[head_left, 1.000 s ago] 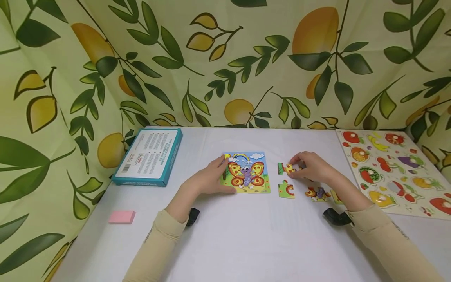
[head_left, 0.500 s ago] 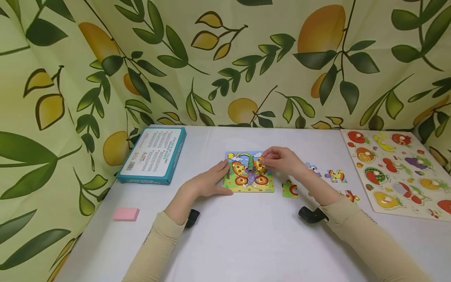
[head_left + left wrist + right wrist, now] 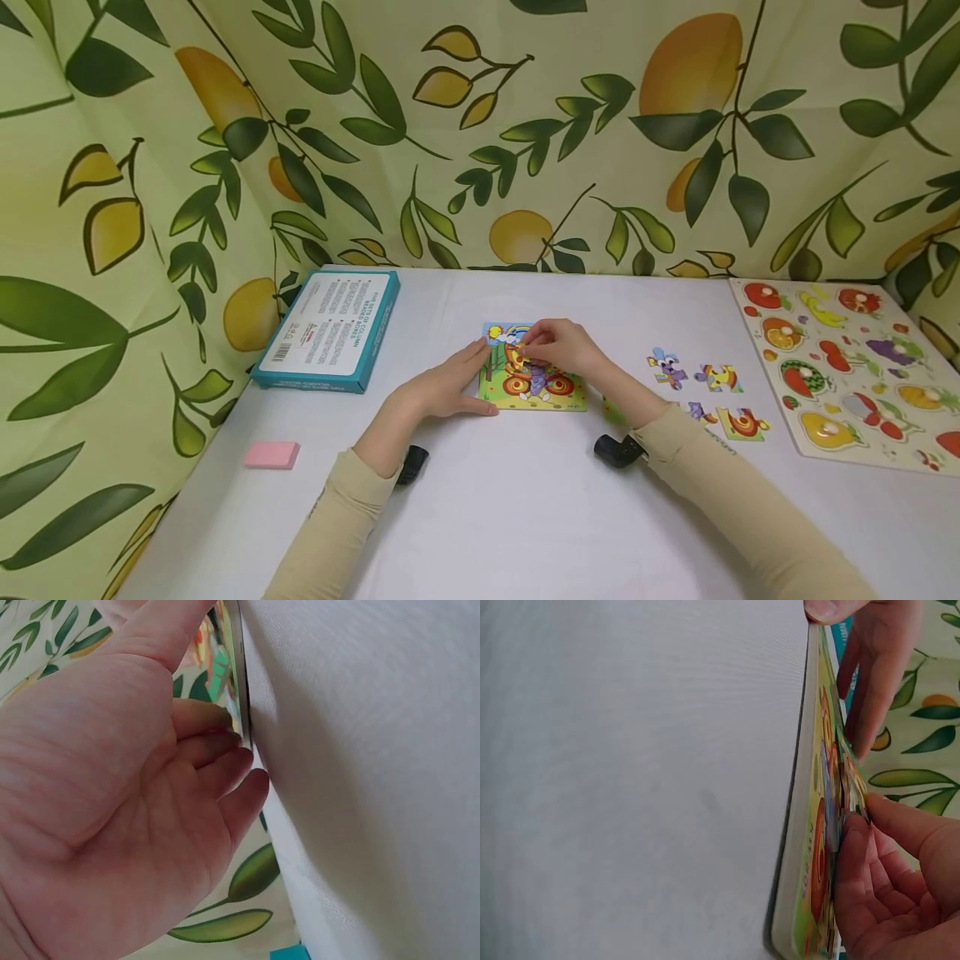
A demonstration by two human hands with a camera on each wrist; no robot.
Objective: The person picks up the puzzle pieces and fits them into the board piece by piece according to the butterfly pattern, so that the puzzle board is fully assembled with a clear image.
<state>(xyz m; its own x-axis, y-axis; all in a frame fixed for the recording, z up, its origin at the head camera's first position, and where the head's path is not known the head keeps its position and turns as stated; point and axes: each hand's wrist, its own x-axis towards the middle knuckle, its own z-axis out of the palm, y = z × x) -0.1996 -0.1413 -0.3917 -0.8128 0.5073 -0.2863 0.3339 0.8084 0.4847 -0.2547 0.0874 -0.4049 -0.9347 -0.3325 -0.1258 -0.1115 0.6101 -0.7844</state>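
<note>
A small butterfly puzzle board (image 3: 497, 395) lies on the white table in front of me. My left hand (image 3: 447, 387) rests along its left side, fingers extended, the thumb at the near left corner. Thumb and fingertips of my right hand (image 3: 567, 346) pinch a puzzle piece (image 3: 516, 360) with a green edge and a yellow-red wing pattern. In the right wrist view this piece (image 3: 856, 793) is tilted, close over the board's printed face. Right of the board lie loose pieces: a blue-purple one (image 3: 666, 369), a yellow-purple one (image 3: 718, 377), an orange swirl one (image 3: 742, 423) and others partly hidden by my right forearm.
At the back left lies a teal-and-white box (image 3: 330, 333). A pink block (image 3: 272, 455) sits nearer on the left. To the right is a fruit peg board (image 3: 870, 446). A patterned curtain (image 3: 450, 167) hangs behind the table. Black devices (image 3: 618, 451) sit under both wrists.
My right hand picked up the green-edged wing piece from right of the board and carried it left over the board's upper left part. The left hand stays at the board's side.
</note>
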